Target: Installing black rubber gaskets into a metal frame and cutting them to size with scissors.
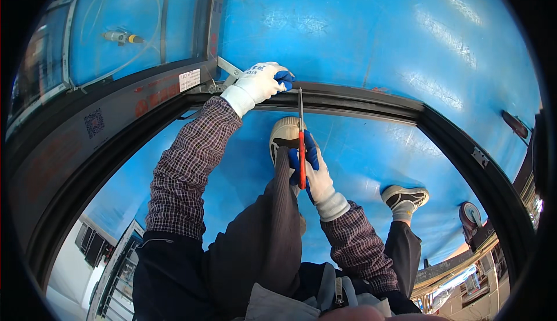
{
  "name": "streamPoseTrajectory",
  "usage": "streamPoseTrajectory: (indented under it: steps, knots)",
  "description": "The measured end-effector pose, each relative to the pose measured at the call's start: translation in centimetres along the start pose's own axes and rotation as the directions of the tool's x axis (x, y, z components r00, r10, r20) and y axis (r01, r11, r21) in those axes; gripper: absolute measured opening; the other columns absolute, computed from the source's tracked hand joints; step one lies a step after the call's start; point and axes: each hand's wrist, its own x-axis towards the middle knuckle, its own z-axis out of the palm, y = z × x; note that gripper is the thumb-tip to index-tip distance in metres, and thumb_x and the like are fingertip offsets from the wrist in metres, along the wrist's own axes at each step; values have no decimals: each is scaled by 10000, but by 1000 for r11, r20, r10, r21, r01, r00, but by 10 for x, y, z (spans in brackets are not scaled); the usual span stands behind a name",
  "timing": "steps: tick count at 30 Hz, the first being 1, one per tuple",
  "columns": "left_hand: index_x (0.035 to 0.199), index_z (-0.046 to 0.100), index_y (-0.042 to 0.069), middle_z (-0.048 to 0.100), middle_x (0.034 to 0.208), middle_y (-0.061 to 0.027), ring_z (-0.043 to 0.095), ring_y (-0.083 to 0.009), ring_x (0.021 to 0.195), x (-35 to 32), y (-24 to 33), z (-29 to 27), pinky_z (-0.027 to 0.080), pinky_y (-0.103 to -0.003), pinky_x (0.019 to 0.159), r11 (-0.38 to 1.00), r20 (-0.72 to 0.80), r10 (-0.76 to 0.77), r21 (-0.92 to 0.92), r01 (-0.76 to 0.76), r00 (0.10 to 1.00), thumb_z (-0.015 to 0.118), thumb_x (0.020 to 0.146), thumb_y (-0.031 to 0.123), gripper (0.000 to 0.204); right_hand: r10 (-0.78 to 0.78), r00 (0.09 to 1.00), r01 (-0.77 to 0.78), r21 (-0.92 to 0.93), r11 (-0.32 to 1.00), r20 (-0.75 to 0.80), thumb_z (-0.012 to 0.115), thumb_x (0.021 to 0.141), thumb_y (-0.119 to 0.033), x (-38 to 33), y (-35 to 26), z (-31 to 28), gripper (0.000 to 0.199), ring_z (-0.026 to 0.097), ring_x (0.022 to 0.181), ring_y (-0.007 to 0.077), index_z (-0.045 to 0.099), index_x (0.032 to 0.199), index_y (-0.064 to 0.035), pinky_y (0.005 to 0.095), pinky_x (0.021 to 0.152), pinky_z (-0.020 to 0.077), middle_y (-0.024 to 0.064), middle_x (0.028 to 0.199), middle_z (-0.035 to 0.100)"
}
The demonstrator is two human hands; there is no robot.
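Observation:
My left hand, in a white glove with blue fingers, is at the far rail of a dark metal window frame, by its left corner. Its fingers are curled down onto the rail; what they pinch, if anything, is hidden. In my right hand, gloved the same way, are red-handled scissors, seen edge-on. Their narrow metal blades point away from me, and the tip reaches the rail just right of my left fingers. A metal hinge arm sits beside my left wrist.
The frame surrounds my legs, my shoe standing inside it on the blue surface. A glazed sash stands at the left, a tool with a yellow end showing there. A caster wheel is at the right.

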Motion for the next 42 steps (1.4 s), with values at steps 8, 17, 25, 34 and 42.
streamPoseTrajectory:
  steps: [8,17,25,34,42]
  knots:
    - [1073,680,146,634,1088,-53,597,-273,976,2,-3,0,454,-365,895,1000,50,0,4,0,999,615,842,292,281,-15,999,12,-63,998,-36,501,948,-380,-2,-11,4,637,460,1246,327,278,1441,-44,395,1044,374,230,1393,411]
    - [1048,685,125,631,1044,-50,596,-259,915,-1,-1,0,458,-336,838,1000,-9,15,7,-15,1000,643,824,245,257,-56,995,46,-138,989,-76,486,954,-403,-3,-15,3,636,487,1218,336,282,1441,-48,394,1025,391,235,1372,430]
    - [1054,681,136,621,1062,-51,594,-261,923,-2,3,-5,457,-336,845,999,38,-24,23,23,999,635,833,246,251,18,994,-25,-64,998,-112,526,956,-389,-7,-25,8,608,498,1173,245,346,1434,-59,311,986,404,163,1353,464]
    - [1055,681,132,625,1055,-56,596,-258,913,-1,-1,-4,460,-336,840,1000,36,21,4,-22,999,626,839,235,246,78,995,-82,-57,995,-62,462,965,-372,-4,-26,4,582,535,1121,282,316,1430,-54,359,962,432,212,1322,475]
    - [1104,654,85,633,1039,-82,594,-268,913,6,-41,16,465,-344,851,913,35,62,-406,-42,997,597,851,199,283,-13,997,16,43,999,-80,577,937,-238,-4,-7,-2,569,553,758,116,351,1428,-60,193,640,458,114,1122,575]
